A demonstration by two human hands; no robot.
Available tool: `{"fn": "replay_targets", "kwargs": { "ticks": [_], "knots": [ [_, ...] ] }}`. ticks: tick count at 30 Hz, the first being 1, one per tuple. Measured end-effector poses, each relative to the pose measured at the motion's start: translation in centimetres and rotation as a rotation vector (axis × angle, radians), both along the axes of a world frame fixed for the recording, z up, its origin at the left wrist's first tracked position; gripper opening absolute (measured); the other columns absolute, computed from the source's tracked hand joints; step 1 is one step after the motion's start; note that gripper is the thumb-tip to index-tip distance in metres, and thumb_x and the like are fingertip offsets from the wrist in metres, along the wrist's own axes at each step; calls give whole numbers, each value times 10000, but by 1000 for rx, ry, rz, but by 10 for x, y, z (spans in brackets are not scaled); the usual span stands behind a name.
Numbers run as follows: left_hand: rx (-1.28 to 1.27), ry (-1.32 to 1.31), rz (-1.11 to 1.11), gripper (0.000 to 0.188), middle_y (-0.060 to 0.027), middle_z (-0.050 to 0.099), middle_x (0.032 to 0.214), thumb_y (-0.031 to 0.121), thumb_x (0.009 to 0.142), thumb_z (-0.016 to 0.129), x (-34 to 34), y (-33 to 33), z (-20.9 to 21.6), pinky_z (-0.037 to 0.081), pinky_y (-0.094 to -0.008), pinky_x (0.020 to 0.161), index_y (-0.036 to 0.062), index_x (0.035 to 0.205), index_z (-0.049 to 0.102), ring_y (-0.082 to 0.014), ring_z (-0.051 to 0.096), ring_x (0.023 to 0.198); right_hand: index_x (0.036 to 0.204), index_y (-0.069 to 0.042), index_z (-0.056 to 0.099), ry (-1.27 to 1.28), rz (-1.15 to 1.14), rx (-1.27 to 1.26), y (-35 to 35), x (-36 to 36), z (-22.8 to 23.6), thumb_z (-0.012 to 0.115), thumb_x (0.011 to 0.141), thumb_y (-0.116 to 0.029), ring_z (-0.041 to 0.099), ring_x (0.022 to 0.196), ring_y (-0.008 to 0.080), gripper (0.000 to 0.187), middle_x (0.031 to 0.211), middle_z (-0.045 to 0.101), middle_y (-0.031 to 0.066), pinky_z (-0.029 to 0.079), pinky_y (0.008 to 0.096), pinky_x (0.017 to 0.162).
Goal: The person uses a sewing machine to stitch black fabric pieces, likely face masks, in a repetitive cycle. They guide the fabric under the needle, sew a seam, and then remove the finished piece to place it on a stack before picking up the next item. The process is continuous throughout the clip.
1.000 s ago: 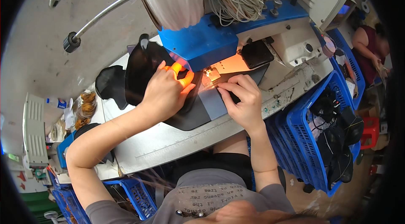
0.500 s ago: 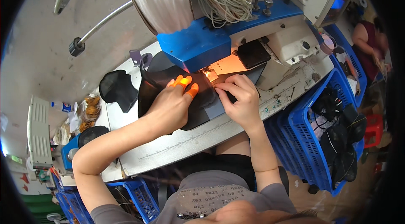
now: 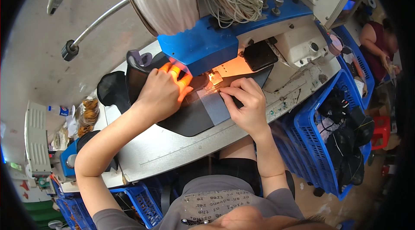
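My left hand (image 3: 160,89), with orange finger covers on several fingertips, lies over a black sheet piece (image 3: 183,119) under the sewing machine (image 3: 199,46). Its fingers are stretched and spread. Left of that hand, part of the black material stands up in a curved fold (image 3: 135,78). A greyish patch (image 3: 216,109) shows on the flat part. Beside the lit needle area (image 3: 213,77), my right hand (image 3: 247,102) is closed in a pinch at the material. What lies between those fingertips is too small to make out.
A black phone-like slab (image 3: 260,55) lies right of the needle. Another black piece (image 3: 111,90) rests at the left. A large white thread spool (image 3: 160,0) stands above. Stacked blue baskets (image 3: 309,130) with black items flank the table's right side; a person (image 3: 376,48) sits beyond.
My left hand has moved up and left, and the upper black layer has shifted with it, uncovering more of the greyish patch. My right hand stays pinched in nearly the same place.
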State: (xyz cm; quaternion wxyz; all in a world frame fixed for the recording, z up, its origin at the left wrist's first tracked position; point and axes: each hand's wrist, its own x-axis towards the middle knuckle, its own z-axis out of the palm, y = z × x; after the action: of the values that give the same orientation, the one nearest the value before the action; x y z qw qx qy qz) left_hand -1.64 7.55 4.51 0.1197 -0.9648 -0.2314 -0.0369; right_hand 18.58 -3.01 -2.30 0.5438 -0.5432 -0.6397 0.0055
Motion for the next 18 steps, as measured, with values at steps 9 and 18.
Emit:
{"fn": "replay_targets", "kwargs": {
  "ticks": [9,18],
  "knots": [
    [157,-54,203,271,-110,582,857,344,892,613,8,-15,-21,401,-353,618,109,997,698,-244,560,741,811,-63,707,-14,-5,-2,1,1,-1,746,716,-36,564,740,226,106,782,590,23,452,352,672],
    [176,-134,531,231,-152,587,739,266,867,665,38,-51,-30,421,-402,633,42,823,699,-294,581,692,804,-70,707,-14,-19,6,2,0,-4,748,708,-44,557,731,226,108,778,585,25,454,351,668]
  ]
}}
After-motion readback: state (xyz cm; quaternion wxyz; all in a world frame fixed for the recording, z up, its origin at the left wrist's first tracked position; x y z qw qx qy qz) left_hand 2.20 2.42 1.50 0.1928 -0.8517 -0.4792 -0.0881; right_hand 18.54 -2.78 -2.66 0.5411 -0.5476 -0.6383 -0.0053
